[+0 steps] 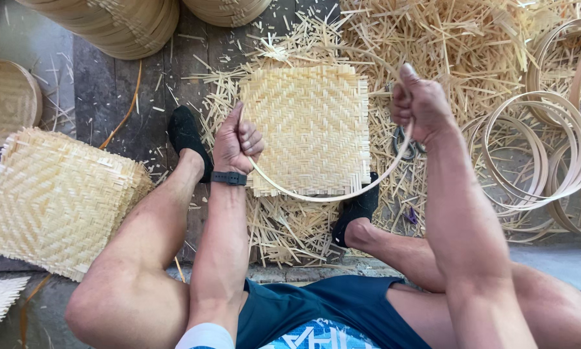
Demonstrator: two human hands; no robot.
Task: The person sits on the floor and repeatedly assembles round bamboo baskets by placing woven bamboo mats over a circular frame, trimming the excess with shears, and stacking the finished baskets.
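A square woven bamboo mat (311, 126) lies on the floor between my feet. Above it I hold a thin round bamboo hoop (329, 196) with both hands. My left hand (237, 140) grips the hoop's left side, thumb pointing up, with a dark band on the wrist. My right hand (419, 103) is closed on the hoop's right side, thumb raised. The hoop's near arc curves over the mat's front edge; its far arc is faint against the straw.
A stack of woven mats (58, 197) sits at the left. Bamboo rings (539, 155) lie piled at the right. Loose bamboo slivers (445, 45) cover the floor ahead. Round stacked baskets (116, 22) stand at the top left. My dark shoes (187, 132) flank the mat.
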